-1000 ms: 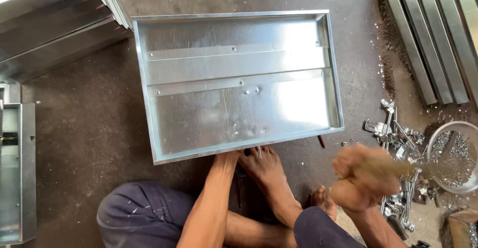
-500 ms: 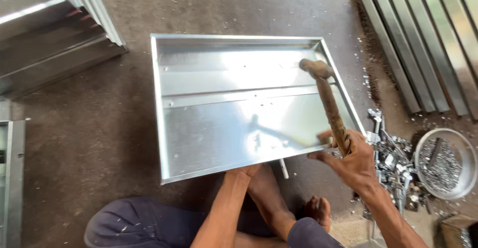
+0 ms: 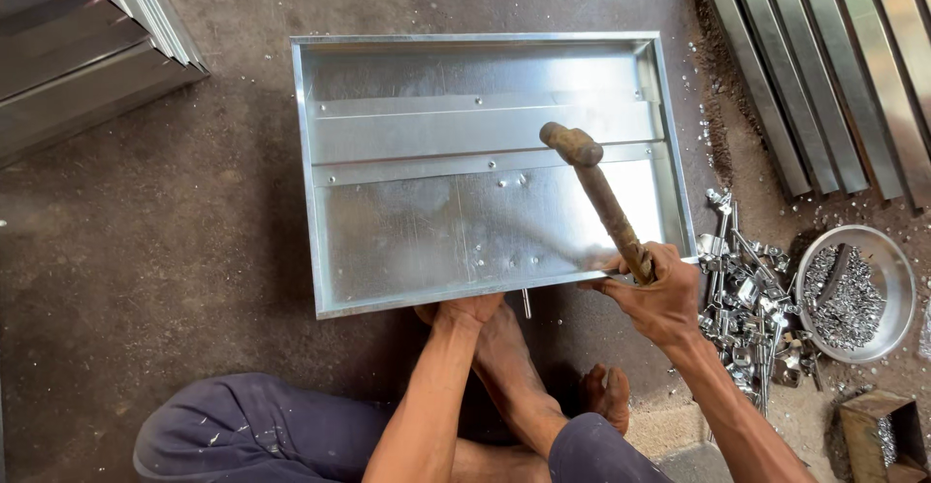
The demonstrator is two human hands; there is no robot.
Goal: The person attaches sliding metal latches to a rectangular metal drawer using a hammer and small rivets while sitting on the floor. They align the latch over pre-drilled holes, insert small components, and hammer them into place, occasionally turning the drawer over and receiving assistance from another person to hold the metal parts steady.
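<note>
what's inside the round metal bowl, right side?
The round metal bowl holds a heap of small silvery fasteners and a dark tool; the bowl's bottom under them is covered.

Hammer [image 3: 596,197] over tray [image 3: 407,241], bowl [image 3: 897,279] right of tray, brackets [image 3: 752,299] between

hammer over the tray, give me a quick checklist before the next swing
1. Grip: right hand closed around the hammer handle near its end: ok.
2. Head position: raised over the sheet-metal tray, above the riveted strip: ok.
3. Tray steadied: left hand and a bare foot at the near rim: ok.
4. Left fingers away from the strike spot: ok.
5. Punch or pin at the near rim, seated or loose: cannot tell.
6. Loose hardware lying close to the right hand: not ok.
</note>
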